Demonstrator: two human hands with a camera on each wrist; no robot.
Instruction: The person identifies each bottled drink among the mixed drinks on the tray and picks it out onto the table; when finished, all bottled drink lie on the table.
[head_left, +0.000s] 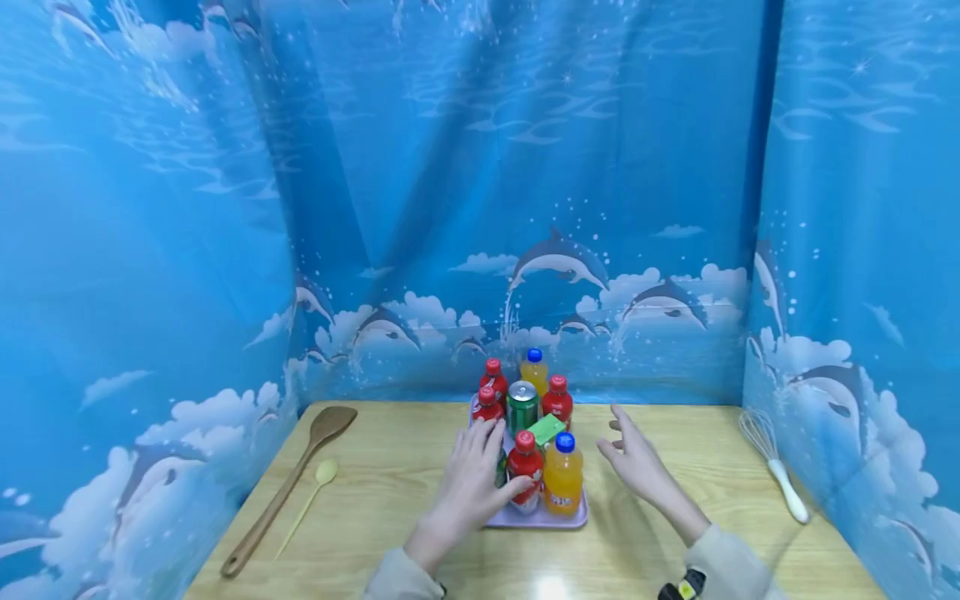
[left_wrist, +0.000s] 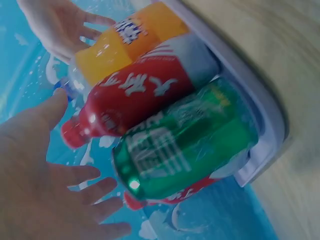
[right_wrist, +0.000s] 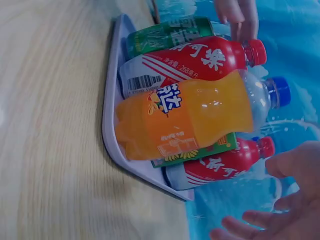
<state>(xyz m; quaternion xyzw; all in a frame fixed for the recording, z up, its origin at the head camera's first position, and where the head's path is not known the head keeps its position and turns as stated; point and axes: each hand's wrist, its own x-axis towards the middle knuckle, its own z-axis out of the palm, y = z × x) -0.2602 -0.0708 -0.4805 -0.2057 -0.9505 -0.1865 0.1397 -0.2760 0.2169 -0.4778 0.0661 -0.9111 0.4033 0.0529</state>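
A light purple tray (head_left: 540, 524) carries several drinks standing close together. At its front are an orange soda bottle (head_left: 562, 477) with a blue cap and a red-labelled cola bottle (head_left: 524, 468). My left hand (head_left: 467, 482) hovers over the tray's left side, fingers spread, hiding most of the front green can (left_wrist: 185, 140). Another green can (head_left: 522, 408) stands farther back, with a flat green packet (head_left: 547, 428) in front of it. To the right of the tray, my right hand (head_left: 639, 462) is held in the air, its fingers extended and holding nothing.
Red-capped bottles (head_left: 557, 400) and a second orange bottle (head_left: 534, 371) fill the tray's back. At the left of the table (head_left: 390, 475) lie a wooden spatula (head_left: 288, 492) and a small yellow spoon (head_left: 307, 504). A whisk (head_left: 776, 467) lies by the right edge. Blue dolphin-print curtains (head_left: 480, 167) surround the table.
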